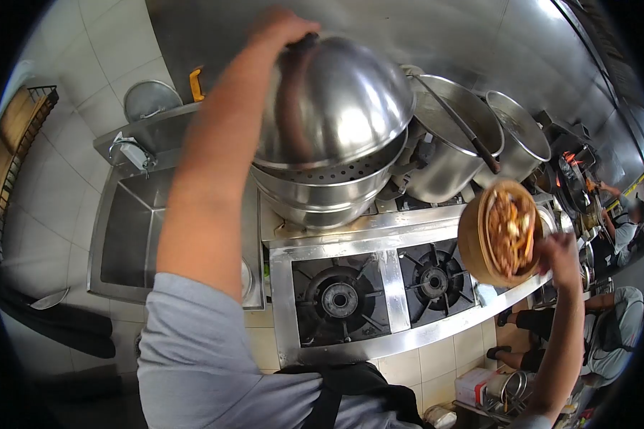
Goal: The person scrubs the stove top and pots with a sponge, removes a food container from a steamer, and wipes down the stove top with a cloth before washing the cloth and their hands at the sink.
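Currently | left hand (288, 27): domed metal lid (342, 100) | right (559, 259): round basket (474, 239)

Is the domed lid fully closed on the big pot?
No, the left hand holds the lid tilted up, showing the perforated tray beneath.

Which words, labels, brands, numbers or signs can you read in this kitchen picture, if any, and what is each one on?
No readable text.
Red-and-white box: too small and blurred to tell any print.
Shiny domed steel lid: no lettering seen.
Round light-brown wooden bowl: no lettering seen.
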Motion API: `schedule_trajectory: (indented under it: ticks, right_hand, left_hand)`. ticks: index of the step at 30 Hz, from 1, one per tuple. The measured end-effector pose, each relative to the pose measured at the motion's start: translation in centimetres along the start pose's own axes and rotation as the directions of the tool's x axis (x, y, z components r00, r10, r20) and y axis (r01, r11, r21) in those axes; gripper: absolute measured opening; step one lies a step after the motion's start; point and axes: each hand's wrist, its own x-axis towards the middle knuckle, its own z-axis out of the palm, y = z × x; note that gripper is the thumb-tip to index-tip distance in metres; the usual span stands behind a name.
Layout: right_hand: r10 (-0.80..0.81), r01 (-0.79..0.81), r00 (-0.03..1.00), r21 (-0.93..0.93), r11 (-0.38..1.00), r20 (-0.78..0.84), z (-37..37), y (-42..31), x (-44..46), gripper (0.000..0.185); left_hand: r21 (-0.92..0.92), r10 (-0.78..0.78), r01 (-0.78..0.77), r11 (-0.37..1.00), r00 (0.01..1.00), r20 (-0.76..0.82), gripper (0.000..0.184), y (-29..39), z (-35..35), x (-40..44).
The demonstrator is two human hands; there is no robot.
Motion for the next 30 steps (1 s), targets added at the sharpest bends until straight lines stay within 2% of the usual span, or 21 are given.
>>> schedule_trajectory:
  ticks: [2,3,4,5,6,7,8,9,10,12,13,15,16,18,20,26,30]
  right_hand:
    - [-0.099,0.098,0.995,-0.013,0.995,-0.001,1.2,-2.5,4.0,0.024]
    - [-0.077,0.078,0.997,-0.032,0.996,0.026,2.7,-6.3,4.8,0.024]
    - [-0.161,0.161,0.984,0.013,0.987,0.071,3.6,-7.5,6.5,0.023]
    - [-0.183,0.184,0.98,-0.009,0.983,0.08,4.7,-8.6,8.5,0.025]
    - [-0.156,0.157,0.988,0.086,0.984,-0.015,6.7,-9.8,9.9,0.026]
    - [-0.101,0.092,0.989,0.086,0.992,0.112,7.9,-11.3,11.6,0.026]
    - [-0.14,0.132,0.987,0.098,0.986,0.082,9.9,-12.4,12.8,0.025]
    - [-0.219,0.202,0.932,0.088,0.975,0.29,11.4,-13.2,14.1,0.024]
    - [-0.067,0.054,0.979,0.072,0.996,0.193,13.8,-14.8,14.7,0.023]
    - [-0.023,-0.014,0.969,0.144,0.99,0.247,18.3,-15.3,17.2,0.022]
    - [0.022,-0.031,0.976,0.037,0.999,0.215,20.8,-16.0,17.9,0.024]
    - [0.073,-0.064,0.966,-0.041,0.997,0.246,25.8,-16.7,18.9,0.028]
    - [0.069,-0.075,0.963,0.012,0.997,0.26,27.7,-17.1,18.4,0.028]
    - [0.098,0.025,0.912,-0.291,0.957,0.399,31.2,-17.2,19.4,0.028]
    - [0.083,0.094,0.886,-0.353,0.931,0.456,33.8,-17.8,19.2,0.028]
    - [-0.007,0.138,0.858,-0.217,0.966,0.514,38.6,-18.6,18.8,0.028]
    - [-0.135,0.175,0.843,-0.028,0.984,0.521,37.3,-18.5,18.5,0.029]
  left_hand:
    - [-0.089,0.016,-0.01,0.996,0.998,0.063,0.064,-5.0,-0.9,6.0]
    - [-0.182,0.019,-0.014,0.983,0.999,0.027,0.065,-6.6,-2.1,5.6]
    - [-0.272,0.017,-0.019,0.962,1.0,-0.01,0.067,-7.6,-3.8,4.4]
    - [-0.301,-0.056,0.038,0.953,0.997,-0.05,0.068,-8.1,-5.1,3.1]
    - [-0.331,-0.129,0.093,0.939,0.988,-0.088,0.069,-8.8,-5.9,2.4]
    - [-0.347,-0.146,0.102,0.932,0.984,-0.102,0.067,-10.9,-6.5,3.7]
    - [-0.37,-0.175,0.126,0.92,0.98,-0.1,0.066,-11.6,-6.9,3.4]
    - [-0.392,-0.203,0.15,0.908,0.974,-0.097,0.064,-12.2,-7.5,2.9]
    - [-0.414,-0.23,0.172,0.894,0.969,-0.094,0.063,-12.7,-7.9,2.5]
    - [-0.476,-0.191,0.121,0.871,0.976,-0.101,0.054,-14.1,-8.2,2.6]
    - [-0.495,-0.177,0.108,0.862,0.98,-0.094,0.053,-14.8,-8.3,2.8]
    - [-0.517,-0.163,0.098,0.851,0.983,-0.083,0.051,-15.6,-8.9,2.6]
    - [-0.521,-0.162,0.098,0.848,0.984,-0.079,0.051,-15.5,-9.2,2.0]
    - [-0.517,-0.186,0.122,0.848,0.98,-0.074,0.051,-15.2,-9.2,1.2]
    - [-0.498,-0.235,0.166,0.851,0.969,-0.079,0.054,-15.0,-9.3,0.7]
    - [-0.438,-0.263,0.186,0.879,0.957,-0.121,0.064,-14.1,-9.3,-0.2]
    - [-0.443,-0.176,0.118,0.889,0.98,-0.092,0.066,-12.8,-9.7,-0.6]
